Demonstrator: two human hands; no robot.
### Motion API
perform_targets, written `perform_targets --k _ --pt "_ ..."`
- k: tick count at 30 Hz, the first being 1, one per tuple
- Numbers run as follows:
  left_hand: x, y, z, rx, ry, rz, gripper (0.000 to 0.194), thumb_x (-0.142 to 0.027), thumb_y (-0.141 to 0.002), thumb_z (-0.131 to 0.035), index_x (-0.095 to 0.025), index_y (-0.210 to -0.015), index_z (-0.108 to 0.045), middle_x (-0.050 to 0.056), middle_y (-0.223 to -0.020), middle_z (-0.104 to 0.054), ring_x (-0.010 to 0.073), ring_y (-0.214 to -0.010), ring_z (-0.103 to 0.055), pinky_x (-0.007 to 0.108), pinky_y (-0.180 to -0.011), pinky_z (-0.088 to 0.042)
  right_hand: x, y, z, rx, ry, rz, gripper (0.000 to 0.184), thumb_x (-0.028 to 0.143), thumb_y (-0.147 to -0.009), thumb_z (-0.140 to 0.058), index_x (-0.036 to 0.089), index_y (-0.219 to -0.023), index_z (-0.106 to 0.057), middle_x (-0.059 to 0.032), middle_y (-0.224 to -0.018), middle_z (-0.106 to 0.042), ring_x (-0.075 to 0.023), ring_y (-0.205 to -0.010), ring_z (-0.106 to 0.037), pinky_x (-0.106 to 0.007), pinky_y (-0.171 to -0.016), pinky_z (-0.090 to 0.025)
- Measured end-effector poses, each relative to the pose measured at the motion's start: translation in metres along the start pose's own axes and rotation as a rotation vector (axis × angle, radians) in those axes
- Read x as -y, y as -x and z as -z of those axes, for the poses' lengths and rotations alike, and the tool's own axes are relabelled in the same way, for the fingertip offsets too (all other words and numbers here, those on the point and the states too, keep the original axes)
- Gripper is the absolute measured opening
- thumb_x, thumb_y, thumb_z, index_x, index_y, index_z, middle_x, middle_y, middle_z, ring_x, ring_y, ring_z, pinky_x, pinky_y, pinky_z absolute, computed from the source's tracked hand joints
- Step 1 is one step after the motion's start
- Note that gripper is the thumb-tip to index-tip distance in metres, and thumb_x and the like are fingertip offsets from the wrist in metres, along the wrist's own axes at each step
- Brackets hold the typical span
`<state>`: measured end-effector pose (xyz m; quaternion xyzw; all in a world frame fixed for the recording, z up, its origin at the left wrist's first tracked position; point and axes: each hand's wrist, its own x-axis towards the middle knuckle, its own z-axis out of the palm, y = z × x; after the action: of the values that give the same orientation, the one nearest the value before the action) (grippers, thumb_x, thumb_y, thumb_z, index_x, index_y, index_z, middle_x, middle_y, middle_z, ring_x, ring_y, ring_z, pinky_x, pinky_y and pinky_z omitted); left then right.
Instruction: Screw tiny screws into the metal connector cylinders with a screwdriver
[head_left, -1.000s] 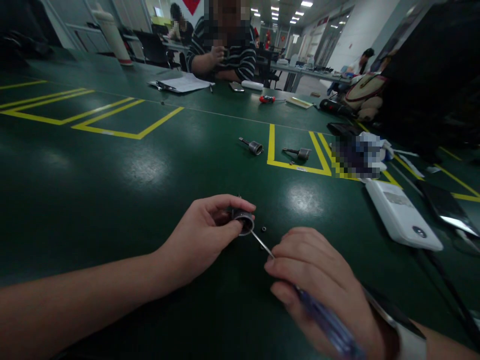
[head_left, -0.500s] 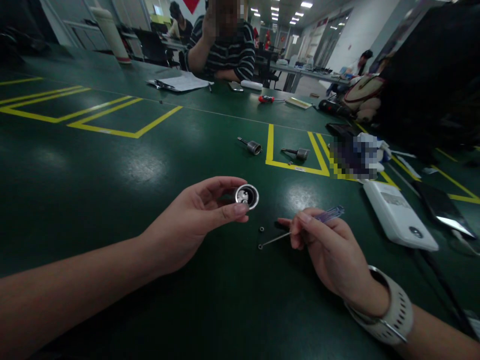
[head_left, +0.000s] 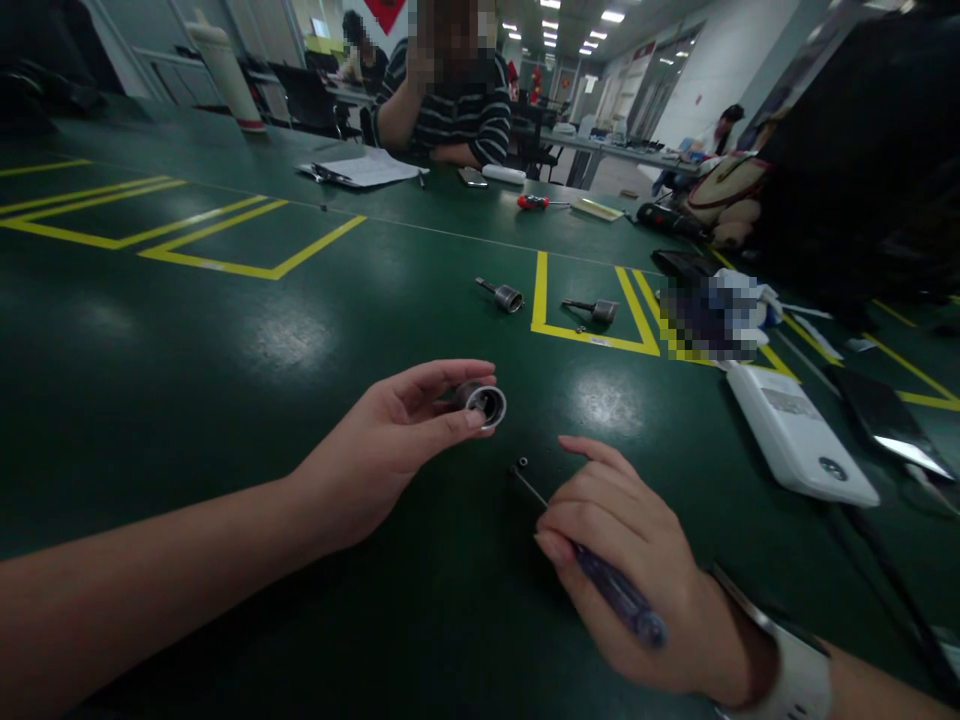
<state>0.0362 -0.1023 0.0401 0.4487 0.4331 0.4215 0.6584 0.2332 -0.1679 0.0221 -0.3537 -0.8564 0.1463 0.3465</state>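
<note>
My left hand [head_left: 401, 440] is closed round a short, silvery cup-shaped metal part [head_left: 491, 402], its open round rim turned to the right and towards me. The thumb lies over the rim, and the inside is partly hidden. My right hand [head_left: 622, 540] grips a screwdriver [head_left: 619, 600] with a see-through purple handle; its thin shaft points up and left. The shaft's tip is beside a small metal nut [head_left: 523, 463] on the green table [head_left: 420, 620]. Whether tip and nut touch, I cannot tell.
Two similar metal cups with shanks, one left [head_left: 504, 295] and one right [head_left: 600, 310], lie further off near yellow tape. A white power bank [head_left: 799, 435] and a dark phone [head_left: 889, 420] are to the right. Across sit papers [head_left: 367, 168], a red screwdriver [head_left: 532, 202] and a person [head_left: 450, 110].
My right hand has turned over and come nearer, so the screwdriver's handle now points towards me. Its tip has shifted up to the upper nut. The metal part has dipped slightly left.
</note>
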Motion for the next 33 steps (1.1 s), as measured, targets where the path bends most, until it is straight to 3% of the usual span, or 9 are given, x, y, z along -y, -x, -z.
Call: perform_targets --k 8,20,33 --pt "0.004 -0.002 -0.001 0.044 -0.149 0.010 0.029 -0.013 -0.069 -0.070 -0.020 -0.097 -0.069 0.000 -0.088 -0.074 0.0124 -0.083 -0.066 0.022 -0.077 -0.051 0.003 0.001 0.000 -0.202 0.067 0.193 0.010 0.010 -0.087 -0.051 0.009 -0.084 -0.061 -0.0066 -0.074 -0.065 -0.0150 -0.072 -0.059 -0.049 -0.096 -0.044" --pt "0.006 0.006 -0.005 0.087 -0.301 -0.024 0.027 -0.015 -0.068 -0.068 -0.019 -0.095 -0.069 0.001 -0.087 -0.072 0.0149 -0.083 -0.066 0.024 -0.075 -0.052 -0.002 0.001 -0.005 -0.124 0.124 0.159 0.010 0.014 -0.088 -0.052 0.012 -0.096 -0.059 -0.0057 -0.085 -0.067 -0.0162 -0.084 -0.062 -0.045 -0.099 -0.045" --pt "0.004 0.009 -0.008 0.046 -0.257 -0.043 0.018 -0.015 -0.069 -0.066 -0.018 -0.085 -0.073 0.004 -0.086 -0.073 0.0160 -0.073 -0.066 0.025 -0.065 -0.054 0.010 -0.001 -0.007 -0.121 0.099 0.122 0.011 0.015 -0.089 -0.051 0.014 -0.096 -0.060 -0.0056 -0.083 -0.069 -0.0159 -0.080 -0.063 -0.045 -0.098 -0.046"
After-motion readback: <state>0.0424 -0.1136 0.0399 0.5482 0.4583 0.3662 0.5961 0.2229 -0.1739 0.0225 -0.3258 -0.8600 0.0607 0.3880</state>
